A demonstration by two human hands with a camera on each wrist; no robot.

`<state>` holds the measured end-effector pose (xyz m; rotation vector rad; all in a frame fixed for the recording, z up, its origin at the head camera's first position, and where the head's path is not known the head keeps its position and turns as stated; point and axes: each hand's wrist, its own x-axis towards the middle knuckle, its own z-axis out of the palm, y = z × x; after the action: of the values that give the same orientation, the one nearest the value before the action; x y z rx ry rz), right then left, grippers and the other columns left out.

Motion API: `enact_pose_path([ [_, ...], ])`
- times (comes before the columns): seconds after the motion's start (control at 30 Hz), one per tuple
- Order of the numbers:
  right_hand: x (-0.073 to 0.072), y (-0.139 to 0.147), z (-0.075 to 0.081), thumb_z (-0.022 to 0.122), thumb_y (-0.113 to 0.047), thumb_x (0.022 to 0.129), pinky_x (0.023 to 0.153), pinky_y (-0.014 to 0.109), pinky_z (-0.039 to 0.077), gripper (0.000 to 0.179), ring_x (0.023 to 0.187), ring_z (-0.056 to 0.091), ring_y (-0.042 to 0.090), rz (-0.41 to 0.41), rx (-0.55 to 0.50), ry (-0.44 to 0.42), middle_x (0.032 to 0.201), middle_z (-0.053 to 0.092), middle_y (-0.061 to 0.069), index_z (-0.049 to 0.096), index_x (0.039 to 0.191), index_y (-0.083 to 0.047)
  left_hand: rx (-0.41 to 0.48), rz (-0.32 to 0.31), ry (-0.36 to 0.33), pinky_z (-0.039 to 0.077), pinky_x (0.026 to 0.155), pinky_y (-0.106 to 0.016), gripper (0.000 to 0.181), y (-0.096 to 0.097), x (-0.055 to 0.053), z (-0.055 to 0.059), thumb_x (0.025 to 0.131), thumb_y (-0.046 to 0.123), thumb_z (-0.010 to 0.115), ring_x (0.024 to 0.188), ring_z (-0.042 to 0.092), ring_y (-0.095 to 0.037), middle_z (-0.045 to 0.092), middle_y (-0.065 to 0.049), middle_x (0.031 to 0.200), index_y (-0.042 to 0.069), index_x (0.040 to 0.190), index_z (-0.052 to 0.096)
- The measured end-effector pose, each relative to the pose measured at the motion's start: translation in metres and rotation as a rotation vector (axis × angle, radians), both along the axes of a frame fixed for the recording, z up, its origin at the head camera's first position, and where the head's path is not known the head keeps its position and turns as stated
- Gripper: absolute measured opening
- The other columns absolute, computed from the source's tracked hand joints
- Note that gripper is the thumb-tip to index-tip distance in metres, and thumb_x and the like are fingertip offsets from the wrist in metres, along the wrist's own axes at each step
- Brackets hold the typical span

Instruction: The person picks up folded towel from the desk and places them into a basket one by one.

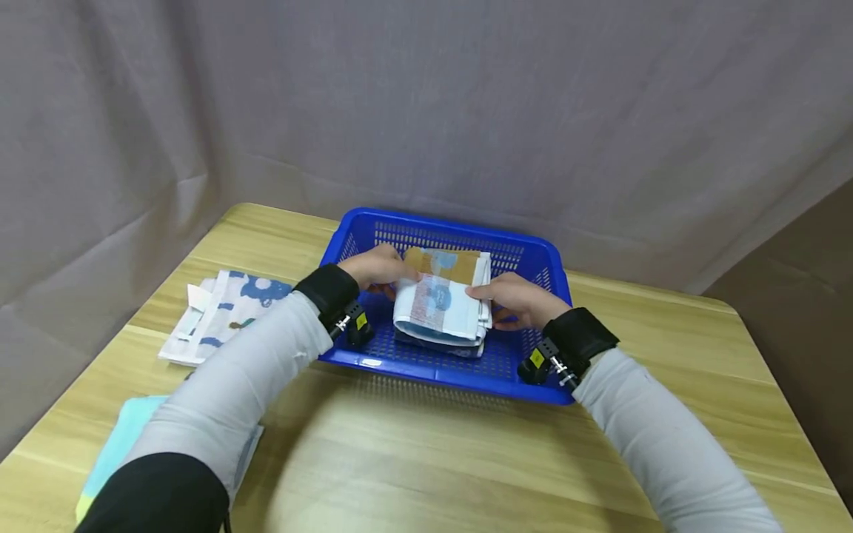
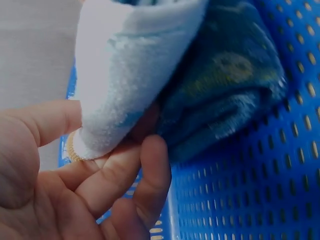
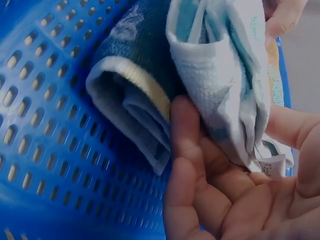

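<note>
Over the blue plastic basket [image 1: 440,374], both hands hold a folded white towel [image 1: 436,303] with a pinkish and light blue pattern. My left hand [image 1: 386,268] pinches its left side between thumb and fingers. On the opposite side my right hand [image 1: 523,300] grips the folded layers, where a small white label [image 3: 272,166] shows in the right wrist view. Under the white towel, a folded dark blue towel [image 2: 225,85] lies on the basket floor. A brown-orange patterned cloth [image 1: 460,266] shows behind the white fold; whether it is a separate towel I cannot tell.
Left of the basket lies a folded white towel with blue figures [image 1: 233,311]. A turquoise folded towel [image 1: 126,429] sits nearer, partly behind the left sleeve. The basket stands on a wooden table [image 1: 400,459] close to a grey curtain [image 1: 466,111].
</note>
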<state>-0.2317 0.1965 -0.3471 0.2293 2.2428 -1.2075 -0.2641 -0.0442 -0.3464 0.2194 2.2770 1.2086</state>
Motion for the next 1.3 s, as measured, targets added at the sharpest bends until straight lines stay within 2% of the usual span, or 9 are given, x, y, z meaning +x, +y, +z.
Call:
enact_pose_path([
  [0.2, 0.003, -0.005, 0.002, 0.058, -0.037, 0.09, 0.079, 0.042, 0.046, 0.041, 0.075, 0.053, 0.025, 0.031, 0.023, 0.012, 0.09, 0.047, 0.008, 0.046, 0.111, -0.005, -0.028, 0.012, 0.022, 0.033, 0.046, -0.025, 0.023, -0.003, 0.004, 0.0, 0.087, 0.025, 0.061, 0.07, 0.061, -0.028, 0.064, -0.008, 0.075, 0.002, 0.085, 0.064],
  [0.4, -0.003, -0.011, 0.0, 0.056, -0.039, 0.091, 0.073, 0.041, 0.047, 0.035, 0.067, 0.06, 0.025, 0.071, 0.081, 0.057, 0.071, 0.057, 0.004, 0.054, 0.094, -0.004, -0.045, 0.016, 0.04, 0.035, 0.047, -0.025, 0.025, -0.006, 0.002, 0.0, 0.087, 0.026, 0.06, 0.067, 0.061, -0.026, 0.064, -0.009, 0.076, 0.001, 0.087, 0.064],
  [0.53, -0.009, -0.011, -0.004, 0.058, -0.041, 0.089, 0.07, 0.04, 0.045, 0.036, 0.067, 0.062, 0.026, 0.076, 0.088, 0.096, 0.066, 0.058, 0.005, 0.055, 0.083, -0.006, -0.065, 0.024, 0.02, 0.038, 0.05, -0.026, 0.026, -0.009, -0.002, -0.002, 0.088, 0.028, 0.059, 0.065, 0.06, -0.023, 0.063, -0.008, 0.077, 0.003, 0.088, 0.064],
  [0.67, -0.01, -0.001, -0.008, 0.06, -0.039, 0.088, 0.068, 0.04, 0.046, 0.036, 0.071, 0.062, 0.029, 0.046, 0.06, 0.141, 0.072, 0.06, 0.007, 0.057, 0.087, -0.003, -0.087, -0.024, -0.019, 0.04, 0.051, -0.025, 0.024, -0.008, -0.006, -0.003, 0.088, 0.027, 0.059, 0.065, 0.06, -0.022, 0.062, -0.008, 0.078, 0.004, 0.088, 0.063],
  [0.77, -0.01, 0.009, -0.002, 0.06, -0.035, 0.089, 0.067, 0.037, 0.049, 0.037, 0.072, 0.062, 0.029, 0.002, 0.036, 0.185, 0.076, 0.061, 0.009, 0.054, 0.096, 0.0, -0.139, -0.077, 0.007, 0.037, 0.047, -0.023, 0.023, -0.006, -0.008, 0.004, 0.089, 0.027, 0.058, 0.065, 0.06, -0.023, 0.064, -0.01, 0.08, 0.004, 0.089, 0.061],
  [0.9, -0.009, 0.02, 0.015, 0.056, -0.033, 0.092, 0.057, 0.026, 0.048, 0.043, 0.069, 0.063, 0.023, -0.07, 0.004, 0.224, 0.076, 0.064, 0.009, 0.047, 0.11, 0.004, -0.191, -0.12, 0.109, 0.034, 0.044, -0.022, 0.027, -0.005, -0.009, 0.021, 0.091, 0.03, 0.055, 0.073, 0.062, -0.026, 0.065, -0.015, 0.088, 0.004, 0.096, 0.06],
  [1.07, 0.003, 0.024, 0.044, 0.051, -0.035, 0.094, 0.054, 0.02, 0.045, 0.049, 0.072, 0.064, 0.02, -0.064, -0.006, 0.27, 0.092, 0.066, 0.016, 0.04, 0.123, 0.004, -0.177, -0.115, 0.307, 0.046, 0.057, -0.027, 0.029, -0.012, -0.001, 0.042, 0.091, 0.027, 0.056, 0.076, 0.06, -0.025, 0.063, -0.015, 0.092, 0.001, 0.102, 0.062],
  [1.2, 0.021, 0.021, 0.066, 0.05, -0.038, 0.094, 0.061, 0.023, 0.046, 0.05, 0.079, 0.063, 0.022, -0.001, 0.026, 0.349, 0.106, 0.061, 0.022, 0.042, 0.124, 0.001, -0.144, -0.088, 0.455, 0.047, 0.069, -0.034, 0.028, -0.023, 0.018, 0.062, 0.089, 0.028, 0.059, 0.082, 0.055, -0.021, 0.06, -0.009, 0.097, 0.004, 0.104, 0.061],
  [1.3, 0.04, 0.02, 0.078, 0.05, -0.039, 0.094, 0.066, 0.028, 0.046, 0.046, 0.081, 0.061, 0.023, 0.056, 0.055, 0.419, 0.106, 0.061, 0.02, 0.047, 0.12, -0.001, -0.095, -0.106, 0.542, 0.044, 0.068, -0.036, 0.027, -0.031, 0.042, 0.076, 0.09, 0.028, 0.058, 0.081, 0.053, -0.02, 0.06, -0.007, 0.095, 0.006, 0.105, 0.061],
])
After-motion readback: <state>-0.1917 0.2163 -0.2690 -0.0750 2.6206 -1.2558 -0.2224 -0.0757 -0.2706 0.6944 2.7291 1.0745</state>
